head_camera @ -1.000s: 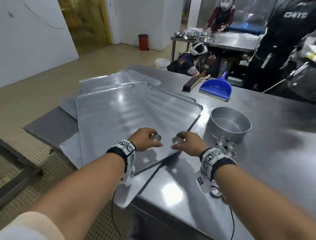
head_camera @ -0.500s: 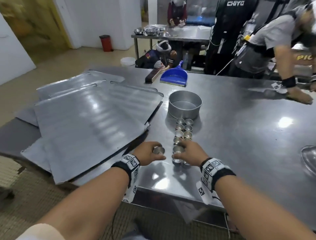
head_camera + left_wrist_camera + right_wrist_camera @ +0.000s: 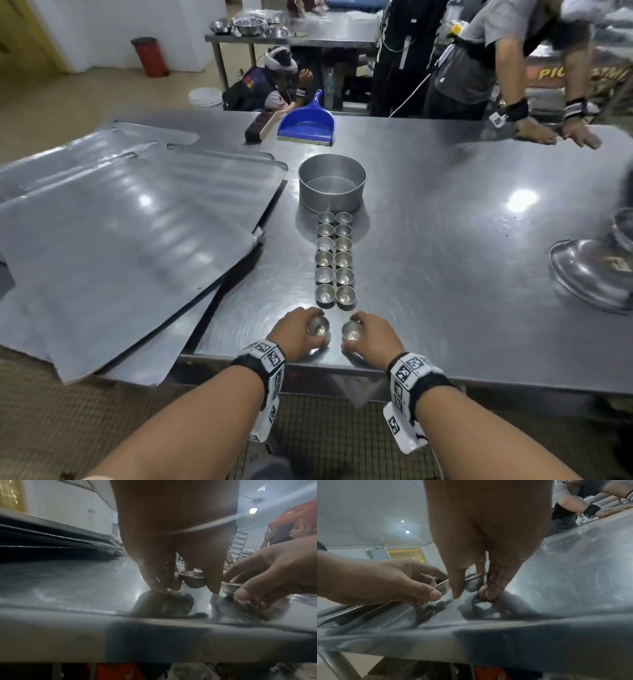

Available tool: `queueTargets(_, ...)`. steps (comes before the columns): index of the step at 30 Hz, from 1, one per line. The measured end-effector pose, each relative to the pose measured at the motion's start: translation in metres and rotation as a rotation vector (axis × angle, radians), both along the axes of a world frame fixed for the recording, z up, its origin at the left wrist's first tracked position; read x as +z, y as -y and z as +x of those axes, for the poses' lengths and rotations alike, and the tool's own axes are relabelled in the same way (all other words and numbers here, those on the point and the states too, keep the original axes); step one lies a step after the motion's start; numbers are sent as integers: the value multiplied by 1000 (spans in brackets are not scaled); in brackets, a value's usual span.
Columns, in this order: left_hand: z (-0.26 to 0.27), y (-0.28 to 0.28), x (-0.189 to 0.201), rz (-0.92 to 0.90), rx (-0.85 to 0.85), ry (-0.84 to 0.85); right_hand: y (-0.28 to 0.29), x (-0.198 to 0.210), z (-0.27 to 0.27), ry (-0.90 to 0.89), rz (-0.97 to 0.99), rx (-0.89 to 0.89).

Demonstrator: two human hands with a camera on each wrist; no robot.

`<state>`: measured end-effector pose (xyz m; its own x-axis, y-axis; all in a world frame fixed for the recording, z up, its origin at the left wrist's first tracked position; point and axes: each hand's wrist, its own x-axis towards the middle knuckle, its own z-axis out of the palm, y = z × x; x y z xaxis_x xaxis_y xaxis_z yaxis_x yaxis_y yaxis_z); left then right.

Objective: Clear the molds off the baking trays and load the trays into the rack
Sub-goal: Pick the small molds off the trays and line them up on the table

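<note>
A second ago both hands hovered over the top sheet of the stacked flat grey metal baking trays (image 3: 113, 246), each carrying a mold; now they sit low in the centre of the frame over the bare steel table (image 3: 445, 240), right of the stack. That top tray now shows no molds on it, so I judge this round of clearing nearly finished, with rack loading yet to begin.

The left hand (image 3: 298, 334) curls thumb and fingers around one small shiny round metal mold cup (image 3: 318, 326); the left wrist view shows it pinched just above the tabletop. The right hand (image 3: 373, 337) grips a second small metal cup (image 3: 352, 331) the same way, though blur in the right wrist view leaves it unclear whether that cup touches the table.

Just above the hands in the frame, a double row of matching small cups (image 3: 334, 262) runs up to a round grey cake tin (image 3: 331, 183). The two held cups sit at the near end of that row.
</note>
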<state>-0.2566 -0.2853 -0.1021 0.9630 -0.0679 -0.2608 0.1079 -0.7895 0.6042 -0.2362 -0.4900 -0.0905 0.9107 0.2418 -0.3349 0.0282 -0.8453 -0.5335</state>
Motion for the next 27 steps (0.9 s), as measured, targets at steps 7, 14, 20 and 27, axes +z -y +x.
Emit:
queueTargets(7, -2, 4, -8, -47, 79, 42, 0, -3, -3, 43, 116, -109)
queueTargets(14, 2, 7, -7, -73, 152, 46, -3, -7, 0, 90, 156, -137)
queueTargets(20, 8, 8, -7, -111, 129, 80, -3, -11, 7, 113, 158, -121)
queueTargets(27, 12, 9, -9, -126, 127, 90, -3, -13, 9, 114, 176, -123)
